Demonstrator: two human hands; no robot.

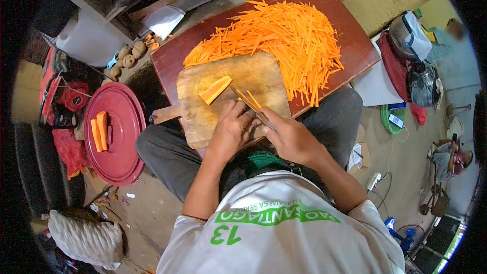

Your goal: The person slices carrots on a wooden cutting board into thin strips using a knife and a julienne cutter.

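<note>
My right hand (294, 139) is wrapped round the handle of a knife (249, 102), its blade pointing away over the wooden cutting board (195, 122). Thin carrot strips (254, 98) lie along the blade's right side. Close to the blade, my left hand (232, 127) rests on the board with its fingers curled down; whatever is beneath them is hidden. Farther up the board lies a cut carrot piece (215, 90). Behind and to the right, a large heap of carrot strips (299, 38) covers much of the dark red table top (350, 30).
At the left, a round red lid (124, 116) holds peeled carrot pieces (101, 132). Brown round vegetables (129, 61) sit near a white container (89, 38). A white sack (86, 238) lies at lower left. Another person (451, 160) is far right, beyond a green basket (391, 119).
</note>
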